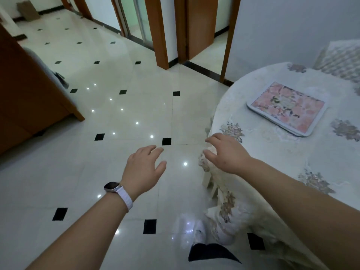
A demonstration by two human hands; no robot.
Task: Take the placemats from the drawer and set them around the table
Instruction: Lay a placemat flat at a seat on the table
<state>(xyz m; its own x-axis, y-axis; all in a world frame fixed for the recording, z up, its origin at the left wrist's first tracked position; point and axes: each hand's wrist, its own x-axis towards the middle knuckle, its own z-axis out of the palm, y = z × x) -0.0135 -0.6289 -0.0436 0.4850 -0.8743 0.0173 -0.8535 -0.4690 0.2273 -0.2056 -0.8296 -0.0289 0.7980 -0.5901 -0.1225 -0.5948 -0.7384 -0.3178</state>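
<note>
A glossy pale tiled floor with small black diamond insets fills most of the view, dotted with reflected ceiling lights. Wooden door frames stand at about twelve o'clock, and a brown wooden cabinet fills the nine o'clock side. At three o'clock sits a round table draped in a pale floral cloth that hangs well down its side.

One placemat, rectangular with a pink flower print and a pale border, lies flat on the table at about two o'clock, set in from the edge as if marking a seat. A patterned chair back stands just beyond the table there. No other placemat and no drawer is in view.

Both arms reach forward from six o'clock. The left hand hovers over bare floor near the centre, fingers loosely spread and holding nothing; a watch with a white strap sits on that wrist. The right hand is over the table's rim at about four o'clock from centre, fingers loosely curled and empty; whether it touches the cloth cannot be told.

With both hands empty and facing away from the table, the person seems to be between mats, probably heading off to fetch another.
</note>
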